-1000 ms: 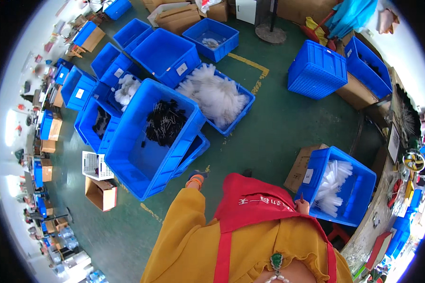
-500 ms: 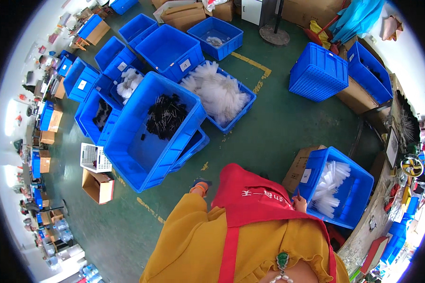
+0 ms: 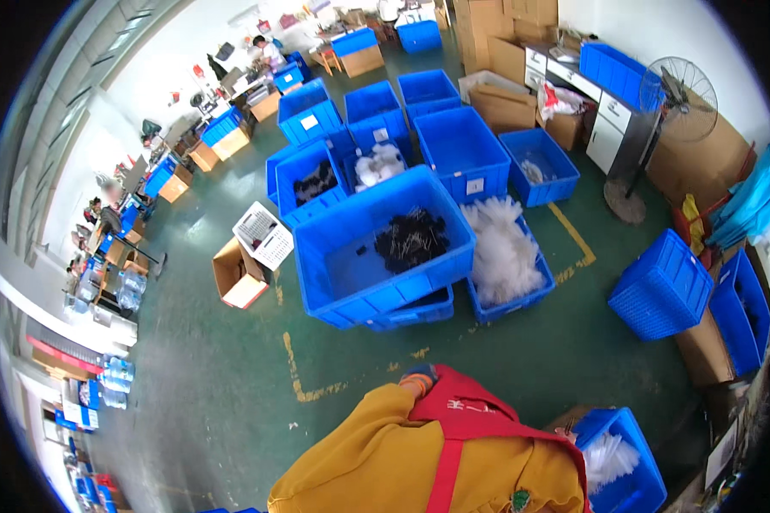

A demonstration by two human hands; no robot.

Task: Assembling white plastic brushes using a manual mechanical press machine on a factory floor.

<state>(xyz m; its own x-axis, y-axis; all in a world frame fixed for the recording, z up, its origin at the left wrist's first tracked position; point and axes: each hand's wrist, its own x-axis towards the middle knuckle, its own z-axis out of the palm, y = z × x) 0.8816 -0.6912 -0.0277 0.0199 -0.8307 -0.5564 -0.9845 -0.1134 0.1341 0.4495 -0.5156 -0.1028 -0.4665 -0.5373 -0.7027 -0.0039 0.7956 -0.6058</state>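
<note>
View: tilting up since earlier, showing more room.
Right hand point(image 3: 567, 433): touching bin point(image 3: 629, 466); fingers' state unclear.
Left hand: hidden.

View lifted; right hand point(image 3: 567, 433) at blue crate point(image 3: 637, 487) nearly hidden.

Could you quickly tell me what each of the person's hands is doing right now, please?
Left hand: not in view; only the yellow sleeve shows.
Right hand: at the rim of the blue crate of clear bags; grip cannot be told.
</note>
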